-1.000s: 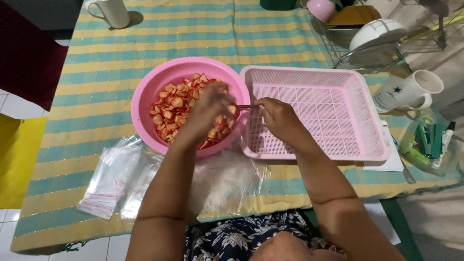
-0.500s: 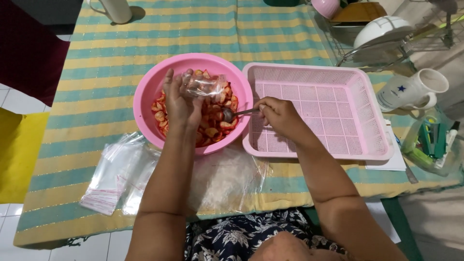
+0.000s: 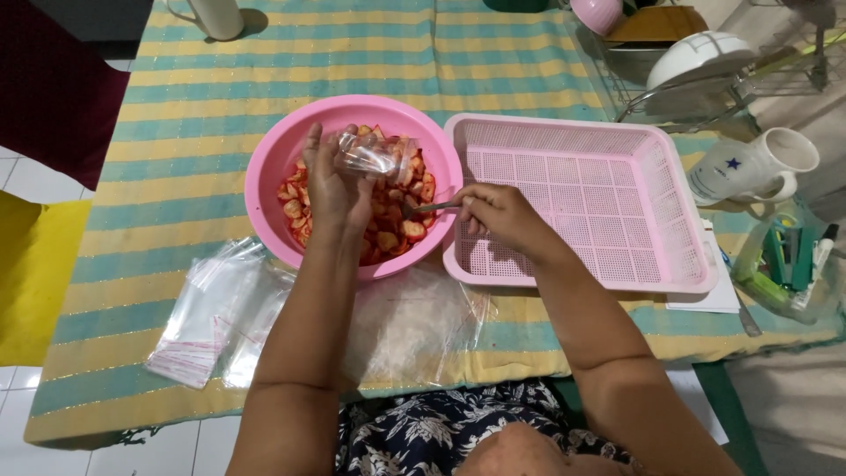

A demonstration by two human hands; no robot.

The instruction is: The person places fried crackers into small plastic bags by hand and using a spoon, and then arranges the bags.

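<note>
**Over the pink bowl: bag in one hand, spoon in the other**

Above the striped tablecloth (image 3: 176, 141), the head view shows the left hand (image 3: 335, 189) over the pink bowl (image 3: 273, 176), fingers pinched on a small clear plastic bag (image 3: 370, 154) held above the red sliced pieces (image 3: 388, 225). The right hand (image 3: 498, 211) is closed around a spoon (image 3: 432, 209) whose tip reaches into the bowl. Just right of the bowl, touching it, lies a pink perforated tray (image 3: 599, 203). Loose clear bags (image 3: 211, 308) lie at the near table edge, partly hidden by the left forearm. A white mug (image 3: 749, 167) lies on its side beyond the tray; another mug (image 3: 216, 16) stands far left.
</note>
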